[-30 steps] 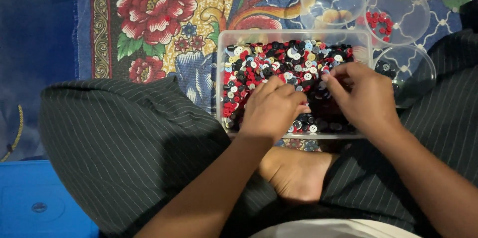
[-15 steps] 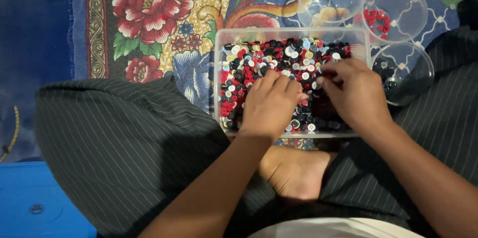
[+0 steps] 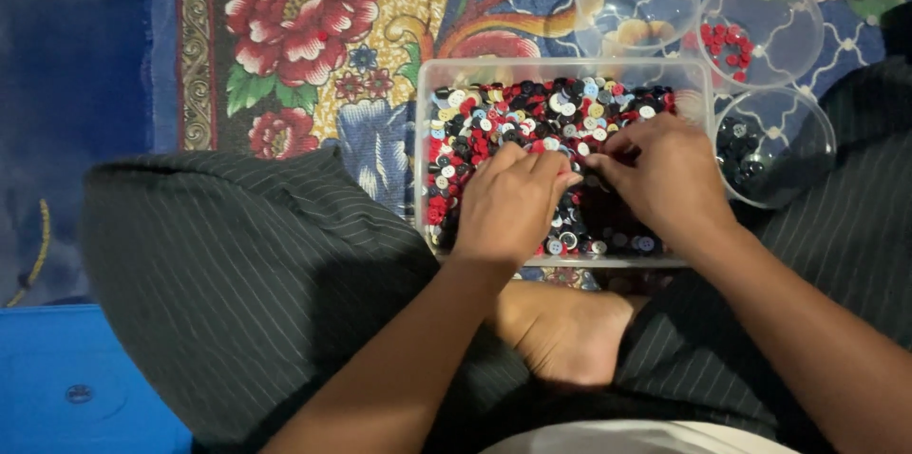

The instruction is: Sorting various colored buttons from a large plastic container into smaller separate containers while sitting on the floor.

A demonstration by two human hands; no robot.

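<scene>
Between the crossed legs, one clear rectangular tub (image 3: 423, 145) of mixed buttons (image 3: 532, 112). Left hand (image 3: 513, 202) rests curled on them, hold unclear; right hand (image 3: 665, 179) pinches, contents hidden. Three round clear bowls (image 3: 807, 31) stand beside.

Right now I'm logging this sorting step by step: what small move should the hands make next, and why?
Probably lift the right hand toward the round tubs: its fingertips pinch together over the mixed buttons, and one tub holds red buttons, another dark buttons. What it pinches is hidden.
</scene>
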